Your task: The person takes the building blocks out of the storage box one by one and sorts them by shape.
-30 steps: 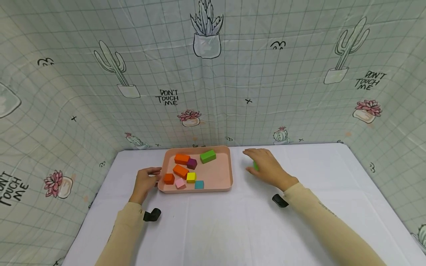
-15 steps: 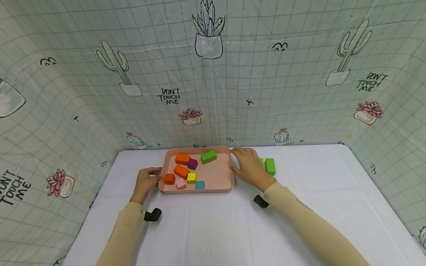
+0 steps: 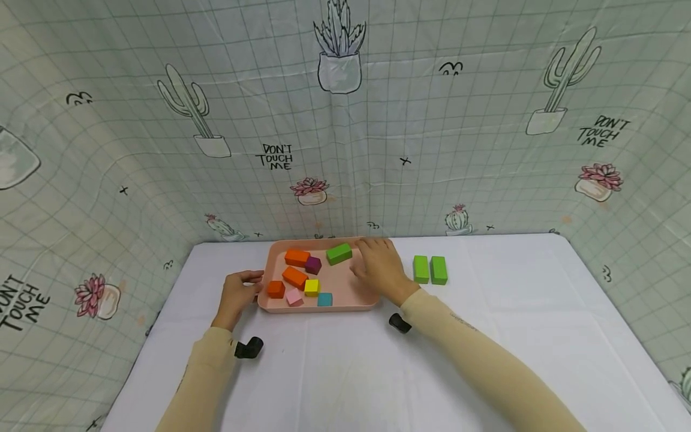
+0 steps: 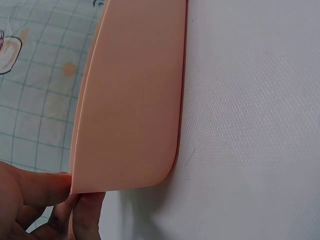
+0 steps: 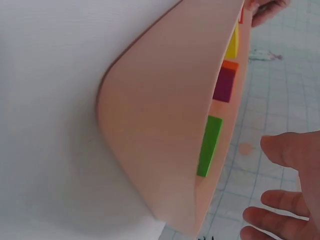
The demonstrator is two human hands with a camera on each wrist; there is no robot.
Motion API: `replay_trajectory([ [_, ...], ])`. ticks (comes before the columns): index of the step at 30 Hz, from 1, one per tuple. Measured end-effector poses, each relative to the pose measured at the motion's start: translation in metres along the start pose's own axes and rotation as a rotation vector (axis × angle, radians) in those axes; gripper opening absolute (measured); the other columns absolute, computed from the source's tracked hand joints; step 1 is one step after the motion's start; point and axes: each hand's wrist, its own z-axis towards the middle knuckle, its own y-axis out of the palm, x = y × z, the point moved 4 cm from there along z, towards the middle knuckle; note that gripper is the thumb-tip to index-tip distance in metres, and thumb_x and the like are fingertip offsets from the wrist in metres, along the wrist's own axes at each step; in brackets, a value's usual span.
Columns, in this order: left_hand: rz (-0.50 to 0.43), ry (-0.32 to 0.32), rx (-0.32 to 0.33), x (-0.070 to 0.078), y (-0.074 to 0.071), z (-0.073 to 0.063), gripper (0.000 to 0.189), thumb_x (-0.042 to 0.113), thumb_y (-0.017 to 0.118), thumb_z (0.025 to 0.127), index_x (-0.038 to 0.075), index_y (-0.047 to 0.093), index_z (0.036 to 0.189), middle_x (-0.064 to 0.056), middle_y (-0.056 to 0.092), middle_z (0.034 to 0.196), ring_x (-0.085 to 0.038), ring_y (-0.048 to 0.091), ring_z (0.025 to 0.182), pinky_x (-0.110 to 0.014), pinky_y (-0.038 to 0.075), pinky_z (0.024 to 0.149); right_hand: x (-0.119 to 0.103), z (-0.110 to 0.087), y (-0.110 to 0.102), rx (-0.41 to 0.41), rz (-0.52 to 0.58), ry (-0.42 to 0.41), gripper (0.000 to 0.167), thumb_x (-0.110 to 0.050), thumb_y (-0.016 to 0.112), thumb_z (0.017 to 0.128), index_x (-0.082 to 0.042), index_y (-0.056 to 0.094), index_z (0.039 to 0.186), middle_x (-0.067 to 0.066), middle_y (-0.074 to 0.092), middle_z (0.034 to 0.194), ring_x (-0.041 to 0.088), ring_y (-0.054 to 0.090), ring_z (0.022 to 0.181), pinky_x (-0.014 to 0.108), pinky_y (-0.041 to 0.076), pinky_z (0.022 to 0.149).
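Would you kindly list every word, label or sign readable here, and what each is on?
"DON'T TOUCH ME": backdrop, left of centre.
"DON'T TOUCH ME": backdrop, right side.
"TOUCH ME": backdrop, far left; frame edge clips the lettering.
"x": backdrop, several small marks.
Right sleeve, left sleeve: print too small to read.

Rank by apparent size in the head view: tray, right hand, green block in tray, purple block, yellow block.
1. Tray
2. Right hand
3. Green block in tray
4. Purple block and yellow block: too alike to rank
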Motion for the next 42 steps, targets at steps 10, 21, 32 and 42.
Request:
replay_trajectory([
  [10, 0.008, -0.001, -0.004, 0.003, -0.001, -0.003, 0.037, -0.005, 0.059, 0.1, -0.012, 0.064, 0.136, -0.031, 0.062, 0.127, -0.029, 0.063, 0.091, -0.019, 0.056, 0.067, -0.012, 0.017, 0.008, -0.012, 0.007, 0.017, 0.053, -0.03, 0.075, 0.098, -0.001, 0.061, 0.14, 0.016, 0.065, 0.139, 0.037, 0.055, 0.133, 0.05, 0.037, 0.118],
  [21, 0.014, -0.017, 0.001, -0.002, 0.002, 0.0, 0.037, -0.004, 0.057, 0.1, -0.01, 0.064, 0.136, -0.03, 0.062, 0.128, -0.033, 0.064, 0.099, -0.028, 0.062, 0.078, -0.017, 0.029, 0.017, -0.099, -0.01, 0.036, 0.058, -0.034, 0.076, 0.099, 0.0, 0.06, 0.142, 0.018, 0.063, 0.141, 0.037, 0.054, 0.132, 0.049, 0.036, 0.12],
  [32, 0.013, -0.005, 0.008, -0.001, 0.001, 0.0, 0.036, -0.004, 0.058, 0.1, -0.011, 0.065, 0.135, -0.03, 0.062, 0.126, -0.028, 0.064, 0.09, -0.021, 0.058, 0.07, -0.023, 0.041, 0.031, -0.192, -0.045, 0.099, 0.06, -0.038, 0.075, 0.099, -0.002, 0.06, 0.144, 0.017, 0.064, 0.141, 0.036, 0.055, 0.13, 0.049, 0.035, 0.12],
  [42, 0.003, 0.03, 0.011, 0.002, -0.001, 0.0, 0.035, -0.006, 0.059, 0.099, -0.013, 0.066, 0.133, -0.031, 0.063, 0.122, -0.026, 0.065, 0.086, -0.018, 0.056, 0.065, -0.027, 0.044, 0.034, -0.197, -0.079, 0.08, 0.058, -0.038, 0.073, 0.1, -0.005, 0.059, 0.145, 0.017, 0.064, 0.139, 0.034, 0.055, 0.13, 0.049, 0.035, 0.119],
])
